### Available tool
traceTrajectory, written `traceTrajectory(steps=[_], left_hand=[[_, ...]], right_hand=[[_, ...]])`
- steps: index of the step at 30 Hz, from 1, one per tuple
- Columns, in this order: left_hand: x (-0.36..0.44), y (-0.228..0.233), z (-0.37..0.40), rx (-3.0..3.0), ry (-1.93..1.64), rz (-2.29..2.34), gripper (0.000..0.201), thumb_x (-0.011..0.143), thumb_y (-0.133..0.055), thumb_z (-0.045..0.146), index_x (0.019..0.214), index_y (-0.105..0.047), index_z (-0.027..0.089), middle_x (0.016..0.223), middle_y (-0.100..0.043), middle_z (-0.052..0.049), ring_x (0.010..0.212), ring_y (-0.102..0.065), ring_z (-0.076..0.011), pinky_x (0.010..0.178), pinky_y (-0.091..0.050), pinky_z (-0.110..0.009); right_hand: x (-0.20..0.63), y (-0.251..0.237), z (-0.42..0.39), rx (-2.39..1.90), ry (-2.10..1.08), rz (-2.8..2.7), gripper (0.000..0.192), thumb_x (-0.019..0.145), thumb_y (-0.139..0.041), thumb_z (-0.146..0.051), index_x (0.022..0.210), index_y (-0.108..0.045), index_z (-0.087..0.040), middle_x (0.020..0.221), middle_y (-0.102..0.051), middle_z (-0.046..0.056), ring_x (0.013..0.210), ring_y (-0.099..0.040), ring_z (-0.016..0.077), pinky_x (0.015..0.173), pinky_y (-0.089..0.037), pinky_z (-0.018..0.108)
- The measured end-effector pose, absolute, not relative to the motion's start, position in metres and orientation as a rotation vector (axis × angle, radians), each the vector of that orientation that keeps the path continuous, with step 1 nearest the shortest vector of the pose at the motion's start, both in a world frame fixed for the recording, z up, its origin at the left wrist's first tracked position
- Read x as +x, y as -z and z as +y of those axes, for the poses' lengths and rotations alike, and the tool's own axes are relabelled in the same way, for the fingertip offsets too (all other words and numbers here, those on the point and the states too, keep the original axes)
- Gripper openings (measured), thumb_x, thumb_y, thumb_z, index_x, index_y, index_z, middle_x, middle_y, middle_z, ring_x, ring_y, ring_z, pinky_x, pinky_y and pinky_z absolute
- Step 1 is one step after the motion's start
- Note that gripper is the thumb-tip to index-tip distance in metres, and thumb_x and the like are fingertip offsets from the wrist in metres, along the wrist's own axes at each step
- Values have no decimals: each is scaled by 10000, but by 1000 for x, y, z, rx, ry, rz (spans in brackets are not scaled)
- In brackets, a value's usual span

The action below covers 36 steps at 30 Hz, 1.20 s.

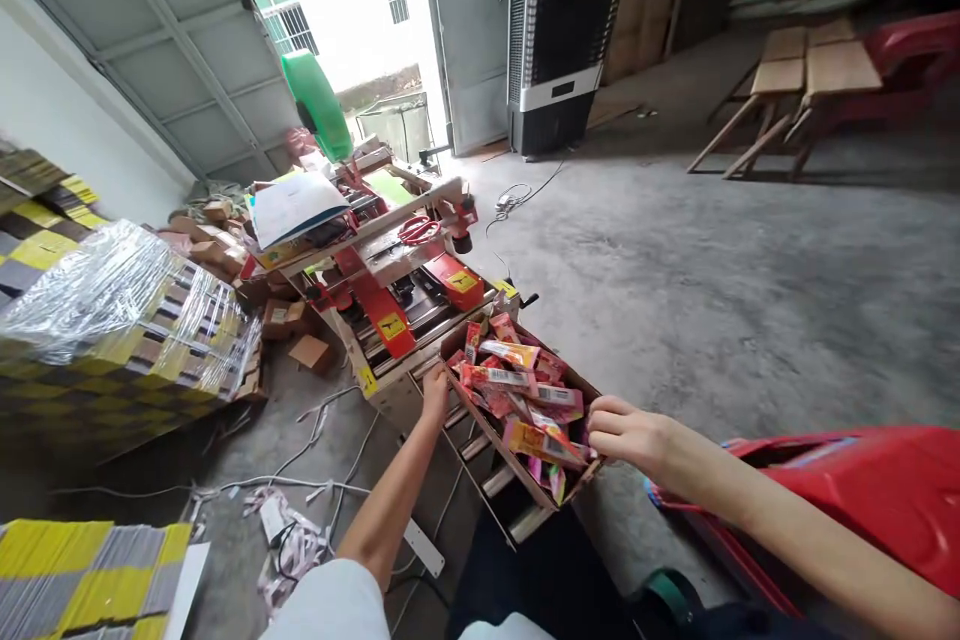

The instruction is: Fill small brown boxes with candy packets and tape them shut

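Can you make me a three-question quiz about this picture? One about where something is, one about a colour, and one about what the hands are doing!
1. Where are the red scissors?
A. On the machine's top shelf
B. On the concrete floor
C. Inside the cardboard box

2. What colour is the big tape roll above the machine?
A. Blue
B. Green
C. White

3. What are the two hands doing?
A. Both resting on the floor
B. Both gripping the edges of the cardboard box of packets
C. Both holding scissors

Answers:
1 A: they lie on the wooden shelf, up by the papers.
2 B: it is bright green.
3 B: the left hand is on the box's left edge, the right hand on its right edge.
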State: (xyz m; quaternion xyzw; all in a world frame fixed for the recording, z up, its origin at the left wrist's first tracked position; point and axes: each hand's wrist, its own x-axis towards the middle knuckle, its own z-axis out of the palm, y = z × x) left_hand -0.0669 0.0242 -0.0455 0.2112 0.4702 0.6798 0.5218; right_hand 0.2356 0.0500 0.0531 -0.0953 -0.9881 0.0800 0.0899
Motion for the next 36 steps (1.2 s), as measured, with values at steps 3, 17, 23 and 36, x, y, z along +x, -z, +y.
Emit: traceTrajectory(steps=[3, 17, 23, 36], left_hand=[[-90, 34, 28, 681, -1741, 1061, 349, 687, -679, 447, 896, -742, 175, 1098, -736, -115, 1223, -602, -310, 1047, -467, -393], [-115, 12, 27, 1391, -1621, 1292, 475, 928, -561, 507, 1282, -688, 217, 1342, -665, -86, 1269, -603, -272, 1109, -458, -413], [-139, -18, 47, 1716, -1323, 1248, 347, 891, -647, 482, 1094, -759, 224, 1120, -732, -81, 1068, -664, -234, 956, -516, -354], [-110, -32, 156, 1225, -1129, 1147, 407, 598, -891, 459, 818, -712, 168, 787, -721, -15, 707, -651, -137, 742, -523, -270]], right_hand=[[238, -52, 51, -348, -224, -2884, 248, 953, -481, -137, 1108, -650, -232, 1158, -651, 82, 1132, -605, 218, 936, -564, 376], [119, -43, 33, -1013, -157, -2728, 646, 982, -516, -431, 1571, -348, -224, 1639, -283, 103, 1526, -222, 338, 1265, -161, 526], [105, -17, 42, -1335, -243, -2948, 651, 899, -489, -158, 1540, -400, -225, 1541, -449, 127, 1390, -478, 288, 1152, -384, 457], [115, -2, 41, -1062, -191, -2777, 769, 825, -623, -272, 1540, -369, -150, 1565, -401, 182, 1452, -376, 329, 1176, -343, 489]])
